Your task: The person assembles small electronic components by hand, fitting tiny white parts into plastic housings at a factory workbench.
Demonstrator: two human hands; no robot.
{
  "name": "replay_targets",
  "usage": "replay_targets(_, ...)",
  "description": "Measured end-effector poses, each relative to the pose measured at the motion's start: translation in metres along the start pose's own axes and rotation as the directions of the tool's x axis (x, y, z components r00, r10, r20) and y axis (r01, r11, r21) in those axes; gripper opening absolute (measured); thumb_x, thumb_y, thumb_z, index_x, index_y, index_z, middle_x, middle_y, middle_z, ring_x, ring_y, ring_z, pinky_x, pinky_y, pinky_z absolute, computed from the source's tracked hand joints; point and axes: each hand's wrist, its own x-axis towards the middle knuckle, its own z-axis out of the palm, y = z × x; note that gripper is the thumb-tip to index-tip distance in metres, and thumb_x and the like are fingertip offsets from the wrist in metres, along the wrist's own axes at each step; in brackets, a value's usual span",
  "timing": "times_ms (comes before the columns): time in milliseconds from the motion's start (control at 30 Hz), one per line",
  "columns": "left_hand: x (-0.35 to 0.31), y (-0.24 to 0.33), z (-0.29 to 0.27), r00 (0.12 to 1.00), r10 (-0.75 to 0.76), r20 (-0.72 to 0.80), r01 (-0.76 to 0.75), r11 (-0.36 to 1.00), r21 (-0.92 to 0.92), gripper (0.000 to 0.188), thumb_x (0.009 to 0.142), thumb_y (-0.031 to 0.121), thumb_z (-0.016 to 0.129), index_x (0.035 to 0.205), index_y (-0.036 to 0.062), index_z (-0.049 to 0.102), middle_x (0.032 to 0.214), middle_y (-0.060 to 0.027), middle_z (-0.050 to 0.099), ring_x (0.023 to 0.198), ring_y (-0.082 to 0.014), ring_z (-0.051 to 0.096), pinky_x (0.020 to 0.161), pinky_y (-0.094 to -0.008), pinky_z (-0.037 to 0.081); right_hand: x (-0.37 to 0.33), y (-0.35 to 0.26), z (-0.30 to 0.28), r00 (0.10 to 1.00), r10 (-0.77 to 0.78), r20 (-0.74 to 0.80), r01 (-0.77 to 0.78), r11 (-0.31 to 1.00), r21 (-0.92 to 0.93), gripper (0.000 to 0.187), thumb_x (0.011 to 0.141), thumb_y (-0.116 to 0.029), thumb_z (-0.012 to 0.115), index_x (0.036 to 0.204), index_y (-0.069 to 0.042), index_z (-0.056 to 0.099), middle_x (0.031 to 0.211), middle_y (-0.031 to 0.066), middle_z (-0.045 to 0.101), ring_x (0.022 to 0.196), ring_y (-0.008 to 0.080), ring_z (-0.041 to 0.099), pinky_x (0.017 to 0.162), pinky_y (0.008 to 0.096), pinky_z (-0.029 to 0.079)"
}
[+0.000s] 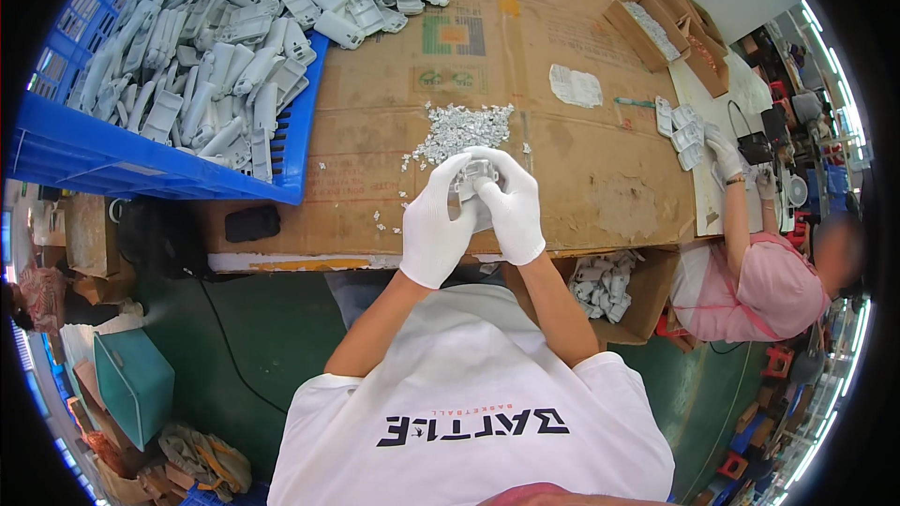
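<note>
Shirt [478,412]: white, with dark lettering across it, nearest the camera; both bare forearms rise from it toward the table.
Left hand [436,220]: white-gloved; fingers curled round the left side of a grey part [476,178], gripping it.
Right hand [511,206]: white-gloved too; closed on the same part from the right, thumb on top; the two gloves touch and hide most of the part.
Part: small, pale grey plastic; held just above the near edge of the table, in front of the chest; its shape cannot be told under the fingers.
Table [581,159]: covered with flattened brown cardboard; stained to the right of the hands.
Box [614,286]: open carton below the table edge, just right of the right forearm; more grey parts lie in it.
Black block [251,222]: on the table edge, well left of the hands.
Scraps [461,129]: a heap of small white bits just beyond the hands; strays lie scattered toward the left glove.
Paper [575,86]: crumpled white slip, further back and to the right.
Crate [150,164]: blue, far left; heaped with long grey mouldings that spill onto the cardboard.
Co-worker [764,281]: in pink at the right end of the table; gloved hand [722,145] beside a few grey parts.
Cartons [670,33]: open brown ones, far right.
</note>
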Motion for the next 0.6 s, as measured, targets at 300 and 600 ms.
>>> replay_targets(300, -0.001, -0.002, -0.004, 1.000, -0.012, -0.011, 0.014, 0.989, 0.149, 0.046, 0.079, -0.004, 0.065, 0.123, 0.0087, 0.062, 0.112, -0.0119, 0.070, 0.098, -0.0271, 0.071, 0.081, -0.0341, 0.056, -0.001, 0.004, 0.013, 0.998, 0.064, 0.003, -0.064, 0.998, 0.022, 0.028, 0.085, -0.002, 0.057, 0.112, 0.001, 0.065, 0.095, 0.0037, 0.066, 0.087, 0.0086, 0.058, 0.080, 0.0261, 0.049)
replay_targets(600, 0.000, -0.006, 0.000, 1.000, -0.025, -0.016, 0.026, 0.995, 0.097, 0.047, 0.083, -0.002, 0.063, 0.125, 0.0181, 0.062, 0.101, -0.0118, 0.071, 0.083, -0.0267, 0.071, 0.070, -0.0329, 0.056, 0.004, 0.017, 0.011, 0.999, 0.046, -0.001, -0.046, 0.998, 0.044, 0.020, 0.089, 0.001, 0.055, 0.107, 0.000, 0.063, 0.092, 0.0010, 0.063, 0.082, 0.0066, 0.057, 0.074, 0.0239, 0.048)
